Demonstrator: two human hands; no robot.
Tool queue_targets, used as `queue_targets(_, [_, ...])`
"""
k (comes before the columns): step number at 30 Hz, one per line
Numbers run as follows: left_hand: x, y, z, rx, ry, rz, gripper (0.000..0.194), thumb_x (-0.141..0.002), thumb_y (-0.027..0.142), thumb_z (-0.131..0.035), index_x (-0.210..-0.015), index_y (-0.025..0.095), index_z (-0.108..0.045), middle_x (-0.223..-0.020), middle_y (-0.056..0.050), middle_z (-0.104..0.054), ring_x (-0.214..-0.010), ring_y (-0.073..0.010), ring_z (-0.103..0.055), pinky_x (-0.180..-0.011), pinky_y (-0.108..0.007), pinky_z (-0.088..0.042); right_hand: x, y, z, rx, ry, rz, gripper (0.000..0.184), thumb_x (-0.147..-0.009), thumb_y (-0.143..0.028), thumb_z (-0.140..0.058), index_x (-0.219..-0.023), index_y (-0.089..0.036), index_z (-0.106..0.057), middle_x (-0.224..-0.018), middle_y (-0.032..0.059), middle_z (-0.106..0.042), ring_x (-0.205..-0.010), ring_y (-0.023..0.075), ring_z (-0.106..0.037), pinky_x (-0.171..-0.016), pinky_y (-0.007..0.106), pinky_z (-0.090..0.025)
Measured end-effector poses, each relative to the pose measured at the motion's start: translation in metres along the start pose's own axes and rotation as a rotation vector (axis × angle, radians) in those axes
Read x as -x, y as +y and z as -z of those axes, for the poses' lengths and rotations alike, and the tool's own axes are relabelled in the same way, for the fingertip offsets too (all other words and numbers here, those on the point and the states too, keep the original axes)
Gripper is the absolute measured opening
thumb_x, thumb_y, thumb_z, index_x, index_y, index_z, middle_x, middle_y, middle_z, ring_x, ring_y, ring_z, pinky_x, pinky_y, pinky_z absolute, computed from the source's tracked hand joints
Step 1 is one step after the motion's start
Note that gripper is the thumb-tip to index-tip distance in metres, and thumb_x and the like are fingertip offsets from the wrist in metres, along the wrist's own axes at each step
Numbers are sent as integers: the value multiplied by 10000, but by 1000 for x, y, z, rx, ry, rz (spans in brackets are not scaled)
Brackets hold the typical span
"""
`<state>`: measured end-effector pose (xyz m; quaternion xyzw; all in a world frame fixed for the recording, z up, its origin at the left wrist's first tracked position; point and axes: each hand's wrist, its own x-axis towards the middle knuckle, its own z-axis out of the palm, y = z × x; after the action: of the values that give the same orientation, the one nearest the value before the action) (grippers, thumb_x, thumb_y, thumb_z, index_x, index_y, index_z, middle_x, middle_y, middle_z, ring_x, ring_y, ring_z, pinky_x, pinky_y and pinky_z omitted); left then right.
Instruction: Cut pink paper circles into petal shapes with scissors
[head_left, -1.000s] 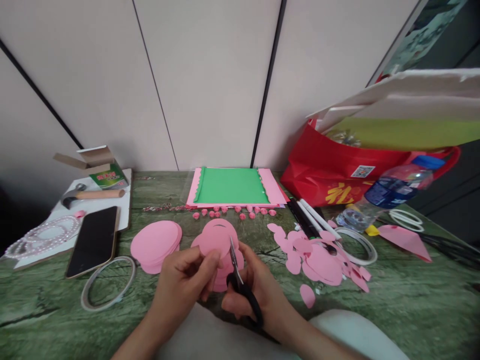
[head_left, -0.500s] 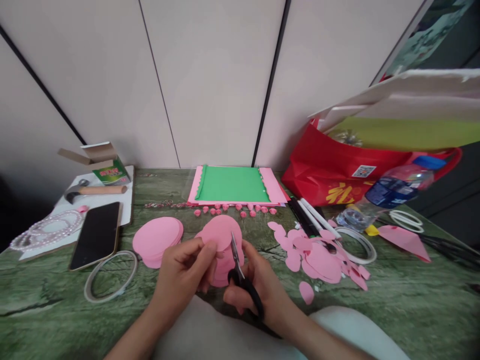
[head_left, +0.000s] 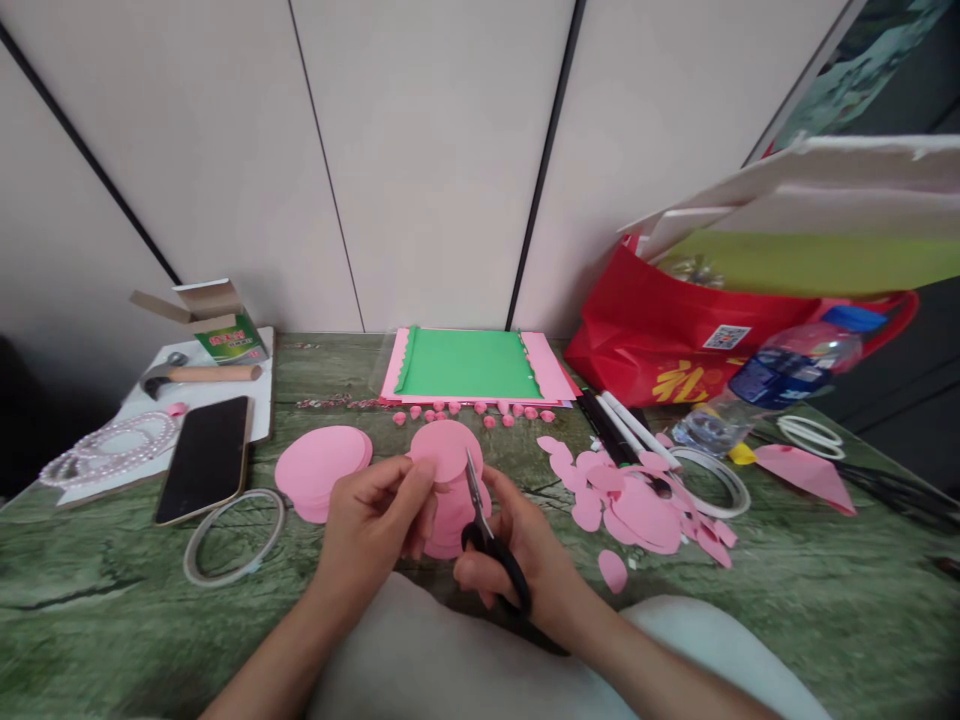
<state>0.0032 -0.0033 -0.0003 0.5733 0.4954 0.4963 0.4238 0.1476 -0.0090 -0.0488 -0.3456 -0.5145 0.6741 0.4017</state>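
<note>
A pink paper circle (head_left: 444, 447) is pinched between the thumb and fingers of my left hand (head_left: 386, 510). My right hand (head_left: 517, 550) is closed round the black handles of a pair of scissors (head_left: 491, 540), whose blades touch the right edge of that circle. More pink paper (head_left: 450, 520) lies on the table under the blades, partly hidden by my hands. Left of my left hand rests a stack of pink paper circles (head_left: 319, 465). To the right of the scissors lies a loose heap of cut pink paper pieces (head_left: 641, 510).
Small pink paper rolls (head_left: 489, 421) line the front of a green sheet (head_left: 472, 363). At left are a phone (head_left: 206, 460), a tape roll (head_left: 234, 540), a bead string (head_left: 112, 450) and a wooden-handled tool (head_left: 214, 373). A water bottle (head_left: 780, 380) and red bag (head_left: 637, 330) stand right.
The camera view has shifted slightly, so the left-hand items appear farther right. Both hands keep their grips, and the scissor blades look closer together at the circle's right edge.
</note>
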Motion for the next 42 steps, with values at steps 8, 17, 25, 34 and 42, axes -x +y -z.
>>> queue_targets(8, [0,2,0,-17,44,-25,336,-821,293,-476,-511,164,-472,-385,62,-451,-312,-43,-383,-326,-154,-295,2,-3,-1,46,12,-6,794,-601,-268,-714,-1246,-166,-261,-462,-87,-537,-316,65,-408,-310,136,-307])
queue_targets(17, [2,3,-1,-64,8,-49,262,-802,303,-469,-613,155,-573,-393,64,-462,-312,-53,-397,-335,-162,-316,2,-1,-1,32,30,11,779,-611,-303,-720,-1236,-173,-274,-454,-93,-539,-325,64,-431,-323,135,-326])
queue_targets(25, [4,6,-5,-87,8,-38,263,-776,297,-490,-564,160,-562,-373,62,-463,-296,-55,-406,-322,-157,-324,4,-5,-4,-30,-41,-14,698,-589,-320,-748,-1137,-213,-332,-485,-98,-543,-335,54,-415,-323,135,-299])
queue_targets(34, [4,4,-4,-111,-128,-32,334,-782,293,-488,-478,158,-519,-358,49,-465,-308,-51,-403,-319,-149,-314,2,-7,-6,-144,-41,34,699,-557,-319,-781,-1080,-214,-330,-569,-82,-524,-445,63,-425,-424,160,-335])
queue_targets(42, [4,3,-4,-89,-162,-27,337,-787,283,-487,-473,162,-512,-362,51,-474,-311,-48,-404,-320,-143,-315,3,-6,-5,-110,-42,58,610,-556,-412,-772,-966,-235,-357,-581,-75,-479,-474,82,-426,-480,196,-346])
